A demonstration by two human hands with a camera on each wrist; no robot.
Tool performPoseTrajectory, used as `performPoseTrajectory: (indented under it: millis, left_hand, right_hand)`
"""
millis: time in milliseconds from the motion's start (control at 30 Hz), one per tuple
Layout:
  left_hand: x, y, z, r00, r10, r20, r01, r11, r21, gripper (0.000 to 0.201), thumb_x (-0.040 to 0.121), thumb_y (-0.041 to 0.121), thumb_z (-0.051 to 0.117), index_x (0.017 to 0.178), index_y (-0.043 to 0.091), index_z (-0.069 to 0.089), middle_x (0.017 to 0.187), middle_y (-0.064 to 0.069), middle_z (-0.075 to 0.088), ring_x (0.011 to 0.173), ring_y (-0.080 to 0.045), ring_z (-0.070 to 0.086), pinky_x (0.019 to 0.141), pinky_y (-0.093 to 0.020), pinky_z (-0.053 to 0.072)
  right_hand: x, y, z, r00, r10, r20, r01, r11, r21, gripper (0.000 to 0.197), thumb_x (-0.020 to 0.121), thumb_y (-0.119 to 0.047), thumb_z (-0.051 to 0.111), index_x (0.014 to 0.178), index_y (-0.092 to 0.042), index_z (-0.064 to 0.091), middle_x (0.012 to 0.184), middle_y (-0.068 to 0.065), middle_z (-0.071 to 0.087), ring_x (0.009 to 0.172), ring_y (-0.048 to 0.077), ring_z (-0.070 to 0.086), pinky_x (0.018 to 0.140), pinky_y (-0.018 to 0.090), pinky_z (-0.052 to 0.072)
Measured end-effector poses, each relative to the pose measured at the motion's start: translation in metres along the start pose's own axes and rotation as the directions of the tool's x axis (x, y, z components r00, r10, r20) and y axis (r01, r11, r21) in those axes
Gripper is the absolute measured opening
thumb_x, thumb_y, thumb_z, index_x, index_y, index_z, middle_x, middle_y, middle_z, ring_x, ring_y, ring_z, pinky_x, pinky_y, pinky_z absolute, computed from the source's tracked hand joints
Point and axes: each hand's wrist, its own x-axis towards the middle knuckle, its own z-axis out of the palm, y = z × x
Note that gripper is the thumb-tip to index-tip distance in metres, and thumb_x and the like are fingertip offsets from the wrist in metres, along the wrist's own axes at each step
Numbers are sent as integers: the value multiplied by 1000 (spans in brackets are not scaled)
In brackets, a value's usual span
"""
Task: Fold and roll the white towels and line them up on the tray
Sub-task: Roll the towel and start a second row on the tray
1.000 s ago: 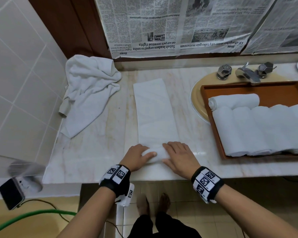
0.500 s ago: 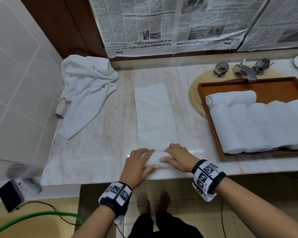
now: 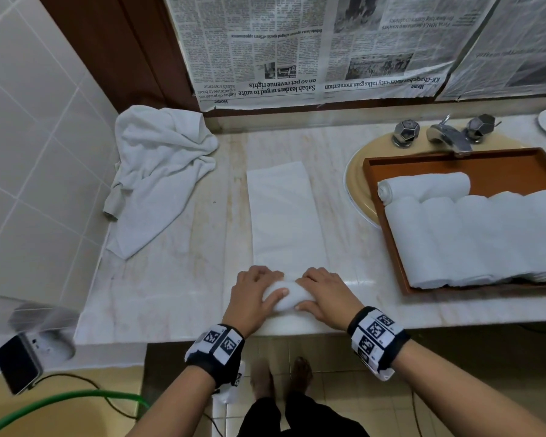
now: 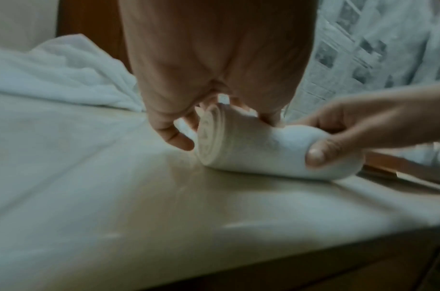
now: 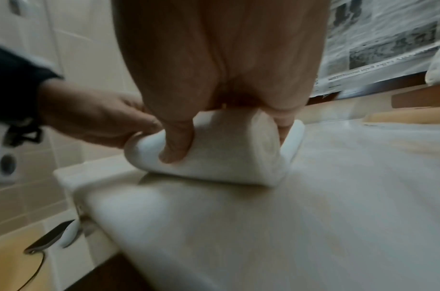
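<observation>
A folded white towel (image 3: 284,216) lies as a long strip on the marble counter, its near end wound into a roll (image 3: 289,298). My left hand (image 3: 256,294) grips the roll's left end and my right hand (image 3: 323,294) grips its right end, thumbs on the near side. The left wrist view shows the spiral end of the roll (image 4: 208,137) under my left hand (image 4: 188,128). In the right wrist view my right thumb presses into the roll (image 5: 213,153). A brown tray (image 3: 391,234) at right holds several rolled towels (image 3: 473,234). A crumpled towel (image 3: 158,171) lies at back left.
The tray sits over a yellow basin (image 3: 356,190) with a chrome tap (image 3: 448,137). Newspaper (image 3: 312,48) covers the back wall. A tiled wall (image 3: 29,152) bounds the left. A phone (image 3: 16,367) and green hose (image 3: 60,405) lie lower left.
The roll has grown thicker as both hands wound it away from the counter's front edge, and the flat strip beyond it has shortened.
</observation>
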Motion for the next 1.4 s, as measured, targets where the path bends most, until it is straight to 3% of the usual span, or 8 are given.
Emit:
performPoseTrajectory:
  millis: [133, 400, 667, 767, 933, 1100, 1233, 1400]
  left_hand:
    - [-13, -3, 2, 997, 69, 32, -73, 985, 157, 76, 79, 85, 37, 141, 43, 47, 139, 15, 42, 125, -14, 33, 100, -37, 37]
    - [-15, -7, 1, 998, 53, 38, -61, 961, 271, 78, 79, 87, 36, 139, 41, 49, 143, 18, 42, 126, -16, 37, 97, -37, 41]
    - [-8, 2, -5, 995, -54, 87, 31, 968, 249, 95, 66, 97, 25, 129, 33, 56, 126, 14, 50, 118, -16, 39, 96, -37, 41]
    - [-4, 7, -7, 992, -94, 88, 69, 964, 258, 92, 65, 94, 28, 124, 31, 59, 120, 12, 54, 116, -16, 40, 95, -39, 43]
    - [-1, 10, -4, 989, -124, 82, 117, 989, 93, 90, 68, 89, 30, 124, 26, 58, 118, 4, 56, 116, -19, 40, 98, -35, 39]
    - [4, 1, 1, 982, -170, 85, 173, 985, -29, 61, 84, 75, 47, 115, 26, 62, 110, -1, 56, 108, -20, 47, 91, -30, 38]
    - [17, -4, -1, 974, -194, 114, 199, 980, -27, 73, 73, 90, 35, 101, 29, 64, 102, 2, 59, 107, -23, 52, 90, -36, 42]
    - [7, 3, -1, 996, -40, -75, 47, 993, 105, 61, 86, 76, 42, 126, 33, 59, 127, 10, 46, 116, -18, 35, 95, -35, 39]
  right_hand:
    - [5, 7, -7, 998, 55, 38, -62, 976, 207, 45, 90, -49, 63, 123, -20, 62, 116, -2, 49, 102, 15, 46, 88, 27, 36]
    - [0, 7, -9, 986, 131, 99, -161, 895, 416, 44, 90, -51, 63, 123, -22, 59, 116, -4, 63, 105, 14, 56, 90, 25, 41]
    - [-6, -15, -6, 993, 114, -42, -119, 980, -157, 53, 98, -48, 18, 117, -18, 57, 102, 1, 62, 92, 27, 59, 81, 40, 45]
    - [-7, -10, 6, 988, 126, -95, -136, 984, -113, 51, 97, -44, 22, 108, -16, 63, 97, 3, 61, 85, 28, 59, 71, 40, 48]
    - [8, 2, -6, 977, 212, -13, -209, 972, 109, 39, 104, -43, 28, 116, -23, 60, 111, 0, 55, 104, 23, 52, 89, 40, 41]
    - [0, -9, -4, 972, 90, -218, -126, 979, -160, 47, 98, -42, 29, 111, -15, 64, 107, 4, 60, 91, 26, 59, 79, 40, 48]
    - [-9, -8, 9, 970, 8, -245, -58, 978, -199, 61, 90, -57, 41, 120, -8, 62, 110, 8, 63, 96, 27, 61, 82, 41, 53]
    - [1, 8, 9, 989, -11, -149, 10, 1000, -11, 74, 94, -69, 23, 122, -11, 60, 111, 8, 60, 98, 28, 56, 85, 41, 48]
